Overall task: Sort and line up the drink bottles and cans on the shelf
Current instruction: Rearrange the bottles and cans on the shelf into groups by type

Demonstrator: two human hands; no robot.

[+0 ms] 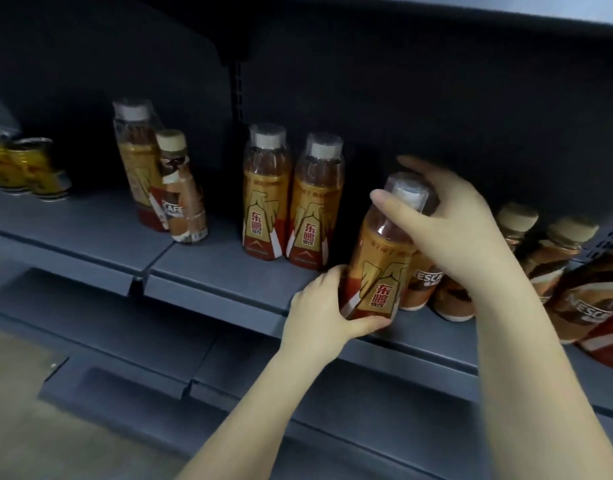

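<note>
An orange energy-drink bottle (381, 268) with a clear cap leans at the front of the grey shelf (229, 268). My left hand (322, 313) grips its base and my right hand (450, 220) wraps its neck and cap. Two matching orange bottles (293, 202) stand upright side by side just to its left. Further left a third orange bottle (138, 168) stands with a brown coffee bottle (184, 192) leaning against it. Several brown coffee bottles (547, 258) crowd the shelf to the right, partly hidden behind my right arm.
Yellow cans (24, 168) sit at the far left of the shelf. Another coffee bottle (596, 306) tilts at the right edge. A lower grey shelf (159, 362) juts out below. The shelf above (436, 8) overhangs the bottles. Bare floor shows at lower left.
</note>
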